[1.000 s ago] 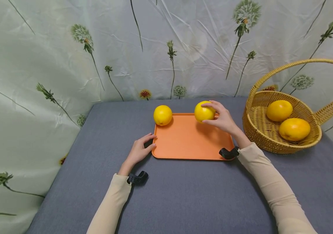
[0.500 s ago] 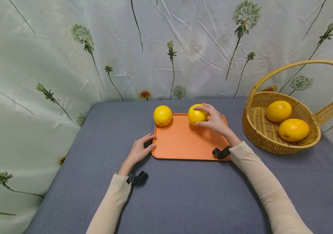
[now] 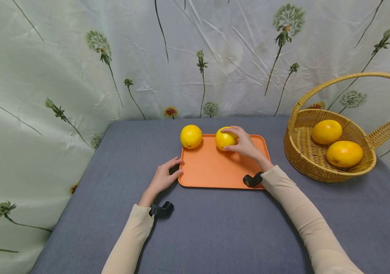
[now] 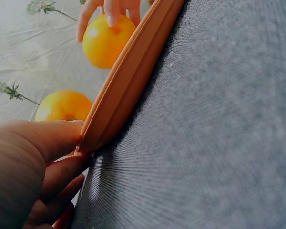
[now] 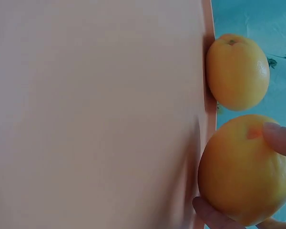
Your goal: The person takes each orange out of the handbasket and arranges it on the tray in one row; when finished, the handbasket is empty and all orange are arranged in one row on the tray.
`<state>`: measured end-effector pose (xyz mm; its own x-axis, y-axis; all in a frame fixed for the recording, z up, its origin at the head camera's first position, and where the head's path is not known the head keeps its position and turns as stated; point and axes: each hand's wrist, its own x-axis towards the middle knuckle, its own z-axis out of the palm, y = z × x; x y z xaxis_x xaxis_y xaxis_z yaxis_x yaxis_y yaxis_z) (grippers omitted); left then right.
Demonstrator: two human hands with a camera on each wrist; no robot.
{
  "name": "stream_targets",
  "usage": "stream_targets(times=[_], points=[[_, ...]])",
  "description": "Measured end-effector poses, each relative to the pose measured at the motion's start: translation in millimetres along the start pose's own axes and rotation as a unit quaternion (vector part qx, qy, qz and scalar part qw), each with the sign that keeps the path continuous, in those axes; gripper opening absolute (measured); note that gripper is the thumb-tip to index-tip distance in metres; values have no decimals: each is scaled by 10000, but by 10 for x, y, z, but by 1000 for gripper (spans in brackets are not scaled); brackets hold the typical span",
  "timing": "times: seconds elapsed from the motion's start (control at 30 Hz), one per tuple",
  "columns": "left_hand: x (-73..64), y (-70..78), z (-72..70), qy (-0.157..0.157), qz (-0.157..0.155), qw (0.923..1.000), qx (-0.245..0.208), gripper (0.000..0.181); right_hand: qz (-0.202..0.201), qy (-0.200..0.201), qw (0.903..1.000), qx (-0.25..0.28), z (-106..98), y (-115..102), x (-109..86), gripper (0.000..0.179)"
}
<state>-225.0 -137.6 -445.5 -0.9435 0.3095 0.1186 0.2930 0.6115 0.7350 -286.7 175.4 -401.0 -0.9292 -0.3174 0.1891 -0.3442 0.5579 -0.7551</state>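
An orange tray (image 3: 212,167) lies on the table. My left hand (image 3: 163,176) holds its left edge, with the thumb (image 4: 57,136) at the rim and the other fingers below it in the left wrist view. One yellow orange (image 3: 191,136) sits at the tray's far left corner. To its right, my right hand (image 3: 244,145) grips a second orange (image 3: 223,139) between thumb and fingers. The right wrist view shows this held orange (image 5: 243,171) close over the tray's far edge, beside the orange in the corner (image 5: 237,71).
At the right stands a wicker basket (image 3: 296,161) with a tall arched handle (image 3: 352,76); two more oranges (image 3: 326,131) lie inside. A floral curtain (image 3: 167,57) hangs behind the grey tablecloth (image 3: 208,232).
My right hand has carried the held orange leftward and lower over the tray, nearer to the orange in the corner. The left hand has kept its place at the tray's edge.
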Motion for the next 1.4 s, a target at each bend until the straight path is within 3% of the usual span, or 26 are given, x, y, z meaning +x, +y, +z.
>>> stream_targets(times=[0.3, 0.6, 1.0, 1.4], points=[[6, -10, 2, 36, 4, 10000, -22, 38, 27, -186, 9998, -121, 40, -7, 111, 69], [19, -10, 13, 52, 67, 9999, -75, 38, 632, -399, 9968, -268, -33, -34, 105, 76], [13, 0, 9, 5, 24, 10000, -93, 38, 306, -545, 9977, -280, 97, -102, 202, 75], [21, -23, 5, 13, 46, 10000, -42, 38, 284, -504, 9983, -22, 224, -113, 285, 74]])
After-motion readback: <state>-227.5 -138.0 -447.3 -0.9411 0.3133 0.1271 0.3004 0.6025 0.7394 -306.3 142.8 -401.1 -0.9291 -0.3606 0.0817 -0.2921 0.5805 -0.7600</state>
